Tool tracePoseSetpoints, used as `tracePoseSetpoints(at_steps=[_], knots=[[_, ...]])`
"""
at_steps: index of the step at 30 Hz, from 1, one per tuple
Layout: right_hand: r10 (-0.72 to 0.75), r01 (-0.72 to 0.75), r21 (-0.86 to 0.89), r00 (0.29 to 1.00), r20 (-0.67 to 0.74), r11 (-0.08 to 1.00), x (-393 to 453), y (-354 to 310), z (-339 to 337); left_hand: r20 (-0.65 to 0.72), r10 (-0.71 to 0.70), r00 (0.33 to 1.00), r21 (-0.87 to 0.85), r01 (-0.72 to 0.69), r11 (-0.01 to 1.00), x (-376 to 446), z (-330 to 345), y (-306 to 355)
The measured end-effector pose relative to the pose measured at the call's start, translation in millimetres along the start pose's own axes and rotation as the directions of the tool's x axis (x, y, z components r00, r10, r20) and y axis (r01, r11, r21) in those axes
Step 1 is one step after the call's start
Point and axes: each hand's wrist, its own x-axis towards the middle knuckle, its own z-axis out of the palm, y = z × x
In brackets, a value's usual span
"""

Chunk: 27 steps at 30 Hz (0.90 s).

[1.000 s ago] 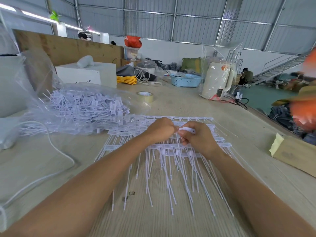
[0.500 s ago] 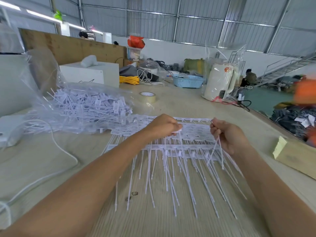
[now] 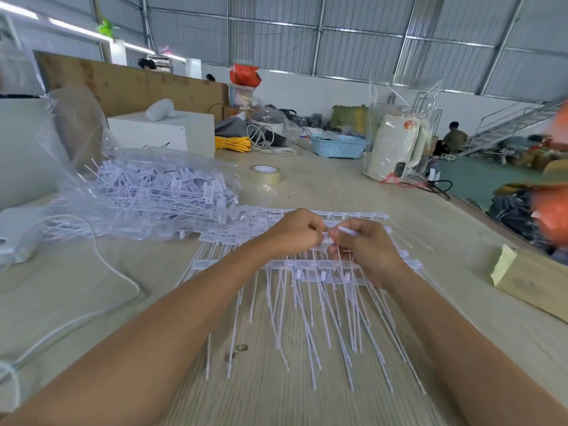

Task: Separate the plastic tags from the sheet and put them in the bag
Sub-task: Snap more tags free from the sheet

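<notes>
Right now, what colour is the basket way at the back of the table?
Light blue, with a lattice pattern of holes in its sides. The basket shows best in the head view.

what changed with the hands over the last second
Half a second ago the right hand had pulled away to the right, holding loose tags by their tails. It has come back in beside the left hand, still gripping tags, and both pinch at the sheet again. The left hand stayed on the sheet throughout. The bag of tags and tape roll have not moved.

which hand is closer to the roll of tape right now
Left. The left hand is on the sheet just below the roll of tape; the right hand sits farther right, beside it.
</notes>
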Motion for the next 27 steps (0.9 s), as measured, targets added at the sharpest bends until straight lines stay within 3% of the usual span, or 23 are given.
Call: tracePoseSetpoints(at_steps=[5,11,17,23,27], knots=[[-0.058,0.058,0.009,0.997,-0.041,0.998,3.0,2.3,-3.7,-0.018,0.045,0.999,0.008,-0.045,0.999,0.7,-0.1,-0.3],[-0.138,0.14,-0.065,0.989,0.046,0.988,1.2,4.1,-2.4,-0.049,0.07,0.996,0.009,-0.069,0.998,-0.8,0.4,1.5],[-0.188,0.184,-0.168,0.982,-0.006,0.968,-1.9,-2.3,0.9,-0.034,0.022,0.999,-0.052,-0.023,0.998,-2.0,0.5,4.7],[-0.235,0.219,-0.184,0.969,-0.071,0.958,-0.9,-3.9,4.4,0.018,0.008,1.0,0.002,-0.008,1.0,-1.0,1.1,5.8],[-0.324,0.305,-0.156,0.939,-0.117,0.94,0.5,-5.4,6.2,0.08,-0.057,0.995,-0.185,0.071,0.98,0.6,-1.5,10.6]])
